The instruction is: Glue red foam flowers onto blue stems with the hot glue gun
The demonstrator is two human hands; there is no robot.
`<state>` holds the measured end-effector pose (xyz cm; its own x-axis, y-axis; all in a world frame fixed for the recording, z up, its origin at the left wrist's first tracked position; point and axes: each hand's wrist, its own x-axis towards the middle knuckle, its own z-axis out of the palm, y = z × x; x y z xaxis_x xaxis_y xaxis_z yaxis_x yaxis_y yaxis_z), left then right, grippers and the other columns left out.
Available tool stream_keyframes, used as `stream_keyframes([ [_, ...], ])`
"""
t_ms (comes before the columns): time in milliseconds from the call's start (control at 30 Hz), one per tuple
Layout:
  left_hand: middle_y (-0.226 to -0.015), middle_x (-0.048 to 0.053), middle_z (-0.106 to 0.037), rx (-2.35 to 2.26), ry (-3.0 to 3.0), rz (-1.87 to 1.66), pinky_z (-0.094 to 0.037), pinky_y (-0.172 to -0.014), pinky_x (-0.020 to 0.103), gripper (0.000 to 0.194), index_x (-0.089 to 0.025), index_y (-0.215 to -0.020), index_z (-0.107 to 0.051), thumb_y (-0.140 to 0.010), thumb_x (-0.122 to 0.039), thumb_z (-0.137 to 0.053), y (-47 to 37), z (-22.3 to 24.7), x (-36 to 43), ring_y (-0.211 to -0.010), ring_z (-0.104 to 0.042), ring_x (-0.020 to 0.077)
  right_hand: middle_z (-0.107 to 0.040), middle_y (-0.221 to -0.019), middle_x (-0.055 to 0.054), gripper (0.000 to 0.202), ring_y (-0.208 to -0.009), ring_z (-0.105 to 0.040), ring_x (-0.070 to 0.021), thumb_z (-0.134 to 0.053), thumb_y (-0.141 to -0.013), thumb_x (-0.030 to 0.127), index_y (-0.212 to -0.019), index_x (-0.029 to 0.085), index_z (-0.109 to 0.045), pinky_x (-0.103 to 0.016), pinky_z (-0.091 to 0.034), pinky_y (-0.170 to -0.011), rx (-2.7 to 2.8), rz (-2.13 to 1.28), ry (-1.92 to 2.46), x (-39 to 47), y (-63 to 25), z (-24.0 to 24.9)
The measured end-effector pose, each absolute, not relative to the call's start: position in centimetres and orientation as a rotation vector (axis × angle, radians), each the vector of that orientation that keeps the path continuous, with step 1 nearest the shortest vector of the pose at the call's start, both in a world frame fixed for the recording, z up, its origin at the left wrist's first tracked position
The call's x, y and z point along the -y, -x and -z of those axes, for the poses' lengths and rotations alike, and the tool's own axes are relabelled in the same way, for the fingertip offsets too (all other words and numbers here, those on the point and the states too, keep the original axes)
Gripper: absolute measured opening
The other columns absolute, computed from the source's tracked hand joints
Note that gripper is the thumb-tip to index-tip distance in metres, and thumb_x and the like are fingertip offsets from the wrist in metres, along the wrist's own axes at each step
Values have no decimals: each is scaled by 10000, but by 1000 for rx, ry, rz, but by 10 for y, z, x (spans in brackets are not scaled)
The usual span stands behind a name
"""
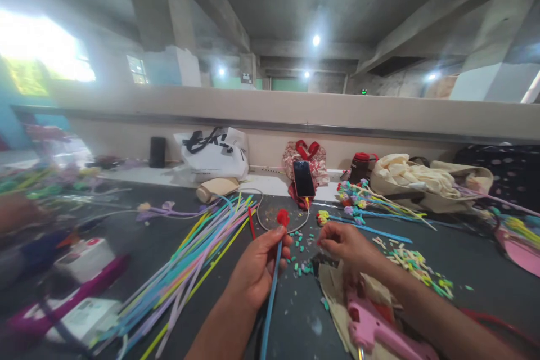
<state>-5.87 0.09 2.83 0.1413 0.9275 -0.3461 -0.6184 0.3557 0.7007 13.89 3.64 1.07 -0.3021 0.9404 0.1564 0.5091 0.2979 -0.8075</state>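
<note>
Between thumb and fingers, my left hand (257,270) pinches a blue pipe cleaner (272,304) that runs down toward me. A small fuzzy red piece (283,217) sits at its top end, just above my thumb. My right hand (352,244) hovers to the right, fingertips pressed together; a speck of red shows there, too small to name. Below that hand a pink glue gun (379,329) lies on a crumpled tan cloth or paper (331,284). Short cut pieces (301,267) in green and purple are scattered between my hands.
Long pastel pipe cleaners (198,264) lie in a bundle at left, near white boxes (86,315). More cut pieces (422,270) lie at right. Behind are flower-tipped stems (356,194), a cabled phone (304,179), a white bag (215,157) and a dark bottle (361,169).
</note>
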Motion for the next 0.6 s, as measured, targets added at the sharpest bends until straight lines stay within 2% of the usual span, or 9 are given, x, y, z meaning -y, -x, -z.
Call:
stream_keyframes([
  [133,-550,1,-585,-829,-466,-1231,-373,-326,101,43,-111,-703,-577,-718,-151,-583,63,-30,-2,-396,-501,39,-520,-480,68,137,-421,-461,-86,-511,-606,76,-635,186,-586,-190,-305,-437,2040,-820,1289,-56,-122,-15],
  [300,-550,0,-582,-837,-467,-1231,-361,-328,106,37,-114,-692,-576,-712,-144,-583,66,-30,-3,-388,-493,39,-557,-501,56,219,-398,-510,-92,-446,-622,54,-678,184,-613,-187,-339,-420,2118,-831,1312,-74,-101,-13],
  [600,-474,-5,-558,-791,-497,-1210,-333,-314,114,126,-115,-607,-581,-713,-183,-579,67,-32,-1,-346,-458,36,-606,-584,28,219,-403,-503,-89,-446,-687,136,-775,180,-641,-188,-351,-418,2096,-859,1340,-79,-95,-14],
])
